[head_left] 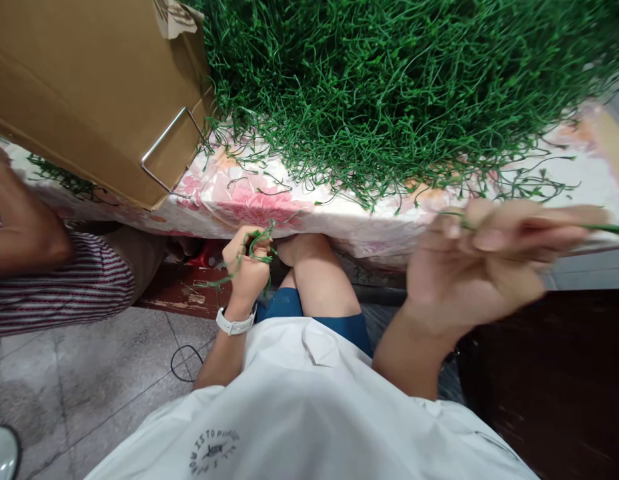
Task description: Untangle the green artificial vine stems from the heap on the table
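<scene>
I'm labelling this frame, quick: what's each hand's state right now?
Left hand: closed on a few green strands.
Right hand: motion-blurred, fingers closed on a green stem.

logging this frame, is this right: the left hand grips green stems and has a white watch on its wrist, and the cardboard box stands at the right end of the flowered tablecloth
Not quite: in the head view, the cardboard box is toward the left of the flowered tablecloth. The left hand does grip green stems, with a white watch on its wrist.
</scene>
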`<state>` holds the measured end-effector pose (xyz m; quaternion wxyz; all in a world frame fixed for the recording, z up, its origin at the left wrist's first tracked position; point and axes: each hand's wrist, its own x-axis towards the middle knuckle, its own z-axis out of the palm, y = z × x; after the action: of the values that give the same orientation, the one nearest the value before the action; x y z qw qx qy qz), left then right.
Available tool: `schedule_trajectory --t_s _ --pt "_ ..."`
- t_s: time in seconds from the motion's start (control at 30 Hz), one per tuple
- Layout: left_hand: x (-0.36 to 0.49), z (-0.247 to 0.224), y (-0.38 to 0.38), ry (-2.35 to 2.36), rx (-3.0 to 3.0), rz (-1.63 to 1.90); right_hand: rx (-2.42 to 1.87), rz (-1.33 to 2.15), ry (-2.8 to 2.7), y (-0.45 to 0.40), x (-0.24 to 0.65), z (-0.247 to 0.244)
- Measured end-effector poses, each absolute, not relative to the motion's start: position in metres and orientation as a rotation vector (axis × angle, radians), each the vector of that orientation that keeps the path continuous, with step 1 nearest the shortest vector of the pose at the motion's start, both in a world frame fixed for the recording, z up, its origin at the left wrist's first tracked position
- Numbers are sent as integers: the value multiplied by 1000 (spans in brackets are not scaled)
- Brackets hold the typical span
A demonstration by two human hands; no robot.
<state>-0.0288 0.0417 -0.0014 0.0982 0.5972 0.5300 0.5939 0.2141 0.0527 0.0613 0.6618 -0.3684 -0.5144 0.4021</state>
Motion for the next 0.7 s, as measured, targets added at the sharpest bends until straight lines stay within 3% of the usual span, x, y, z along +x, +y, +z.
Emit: schedule_trajectory --t_s 0.17,0.47,0.7 --pt "-19 17 31 1457 1633 1652 -858 832 -1314 53 188 55" --pt "-15 39 13 1116 1889 1601 -738 661 -1770 56 160 37" --pt "-20 37 15 1239 1978 1709 -662 550 -1758 52 166 38"
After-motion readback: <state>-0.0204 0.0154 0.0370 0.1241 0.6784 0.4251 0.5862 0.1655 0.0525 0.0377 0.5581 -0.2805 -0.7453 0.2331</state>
